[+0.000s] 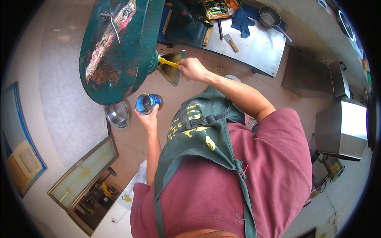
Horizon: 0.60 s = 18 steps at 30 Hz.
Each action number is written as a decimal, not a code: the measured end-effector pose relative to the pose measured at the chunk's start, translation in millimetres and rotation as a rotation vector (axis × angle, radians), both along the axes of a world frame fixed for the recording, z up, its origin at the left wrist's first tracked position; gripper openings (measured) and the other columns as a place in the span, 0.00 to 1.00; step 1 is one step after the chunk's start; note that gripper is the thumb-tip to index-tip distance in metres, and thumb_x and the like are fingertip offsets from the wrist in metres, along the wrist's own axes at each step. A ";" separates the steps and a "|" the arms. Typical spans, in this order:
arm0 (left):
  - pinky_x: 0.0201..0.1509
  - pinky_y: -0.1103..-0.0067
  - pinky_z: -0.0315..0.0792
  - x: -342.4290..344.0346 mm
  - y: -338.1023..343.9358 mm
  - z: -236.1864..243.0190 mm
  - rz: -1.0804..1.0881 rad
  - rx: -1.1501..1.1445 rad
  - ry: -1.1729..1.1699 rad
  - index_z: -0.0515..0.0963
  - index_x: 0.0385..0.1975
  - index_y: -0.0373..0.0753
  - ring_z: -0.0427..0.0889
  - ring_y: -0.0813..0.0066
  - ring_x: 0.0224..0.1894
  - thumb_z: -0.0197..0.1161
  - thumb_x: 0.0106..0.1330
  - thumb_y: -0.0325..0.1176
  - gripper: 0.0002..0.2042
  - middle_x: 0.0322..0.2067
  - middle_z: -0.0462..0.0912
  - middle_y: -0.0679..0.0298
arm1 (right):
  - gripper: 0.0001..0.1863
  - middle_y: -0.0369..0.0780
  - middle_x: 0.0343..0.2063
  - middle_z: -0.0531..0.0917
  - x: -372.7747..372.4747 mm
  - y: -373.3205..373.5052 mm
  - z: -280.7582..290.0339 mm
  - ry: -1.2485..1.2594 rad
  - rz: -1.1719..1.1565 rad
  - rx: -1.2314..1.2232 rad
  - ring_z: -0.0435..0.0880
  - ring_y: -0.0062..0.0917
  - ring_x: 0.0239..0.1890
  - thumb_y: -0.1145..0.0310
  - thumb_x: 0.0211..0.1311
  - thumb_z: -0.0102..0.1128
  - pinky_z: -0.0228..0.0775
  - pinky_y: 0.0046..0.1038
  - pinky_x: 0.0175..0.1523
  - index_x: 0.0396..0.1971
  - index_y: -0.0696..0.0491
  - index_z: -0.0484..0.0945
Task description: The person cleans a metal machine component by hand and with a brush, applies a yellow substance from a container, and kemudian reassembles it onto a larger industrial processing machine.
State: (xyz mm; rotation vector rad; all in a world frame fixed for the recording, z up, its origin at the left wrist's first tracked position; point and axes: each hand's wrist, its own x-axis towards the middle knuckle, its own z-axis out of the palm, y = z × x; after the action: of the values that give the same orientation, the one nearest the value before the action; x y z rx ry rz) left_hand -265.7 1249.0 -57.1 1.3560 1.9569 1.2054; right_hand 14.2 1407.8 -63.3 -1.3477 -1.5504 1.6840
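Note:
My left hand [147, 118] is closed around a round blue-labelled container [148, 103], a can or jar, held up below the machine's rounded end. Farther right, my right hand [193, 70] grips the end of a slim yellow-handled tool [168, 62]. That tool points left across a flared metal chute [170, 73] on the side of the large green machine [119, 51]. Its working end is at the chute's narrow part, and I cannot make out its shape. Worn paint and a torn colourful strip mark the machine's top, with a bent metal rod on it.
A shiny metal bowl [118, 114] sits under the machine's near end. Behind is a metal-topped table [254, 49] holding a scraper [231, 43], a blue cloth [241, 22] and a saucepan [270, 17]. Steel equipment [337, 131] stands at the right; a framed glass panel [85, 172] is at lower left.

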 end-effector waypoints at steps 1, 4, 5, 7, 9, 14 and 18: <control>0.60 0.68 0.77 -2.1 1.5 0.3 0.002 -0.022 -0.005 0.65 0.60 0.31 0.80 0.65 0.54 0.84 0.48 0.28 0.41 0.53 0.77 0.53 | 0.17 0.47 0.25 0.87 -6.9 -1.9 -2.6 0.045 -0.059 -0.031 0.88 0.32 0.25 0.72 0.68 0.51 0.83 0.33 0.38 0.47 0.63 0.84; 0.60 0.69 0.77 -5.5 2.8 1.9 -0.011 -0.064 -0.011 0.65 0.60 0.31 0.80 0.66 0.54 0.84 0.48 0.28 0.40 0.53 0.77 0.54 | 0.18 0.46 0.23 0.87 -29.6 -4.8 -22.3 0.035 0.085 -0.001 0.89 0.32 0.26 0.73 0.65 0.49 0.83 0.32 0.39 0.48 0.64 0.84; 0.60 0.69 0.77 -1.9 4.4 7.6 -0.020 -0.049 -0.008 0.65 0.60 0.31 0.80 0.66 0.54 0.84 0.48 0.28 0.40 0.53 0.77 0.54 | 0.18 0.47 0.24 0.88 -32.8 -10.3 -20.0 -0.003 0.129 0.063 0.89 0.33 0.26 0.72 0.64 0.50 0.83 0.32 0.40 0.46 0.64 0.85; 0.60 0.69 0.77 -4.5 5.9 12.8 -0.040 -0.034 0.008 0.65 0.60 0.31 0.79 0.66 0.54 0.84 0.48 0.28 0.40 0.53 0.76 0.54 | 0.17 0.44 0.22 0.87 -32.1 -14.6 -23.5 -0.005 0.033 0.028 0.88 0.29 0.23 0.72 0.68 0.51 0.82 0.31 0.37 0.49 0.65 0.83; 0.60 0.70 0.76 -5.9 4.3 14.4 -0.049 -0.030 0.023 0.65 0.60 0.31 0.79 0.66 0.54 0.83 0.49 0.28 0.40 0.53 0.76 0.54 | 0.17 0.44 0.22 0.86 -31.2 -12.1 -30.7 0.000 -0.049 0.025 0.87 0.27 0.22 0.72 0.70 0.51 0.82 0.31 0.35 0.51 0.65 0.82; 0.60 0.70 0.76 -7.3 0.3 16.4 -0.028 -0.059 0.037 0.65 0.61 0.32 0.79 0.66 0.55 0.84 0.48 0.28 0.41 0.54 0.76 0.54 | 0.17 0.48 0.24 0.87 -45.8 0.3 -38.7 -0.061 -0.055 0.099 0.88 0.31 0.23 0.71 0.69 0.52 0.83 0.32 0.36 0.49 0.64 0.83; 0.61 0.70 0.75 -9.0 -7.7 14.5 -0.029 -0.014 0.026 0.65 0.61 0.33 0.79 0.65 0.55 0.84 0.48 0.29 0.41 0.54 0.76 0.54 | 0.17 0.54 0.26 0.87 -19.8 6.9 -25.8 -0.194 -0.015 0.112 0.90 0.40 0.28 0.70 0.64 0.51 0.83 0.39 0.44 0.43 0.62 0.86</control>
State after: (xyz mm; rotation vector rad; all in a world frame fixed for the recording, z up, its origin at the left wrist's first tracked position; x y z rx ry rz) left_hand -274.7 1241.3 -42.6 1.3950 1.9528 1.1644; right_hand -5.6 1414.7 -89.1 -1.4959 -1.7101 1.4701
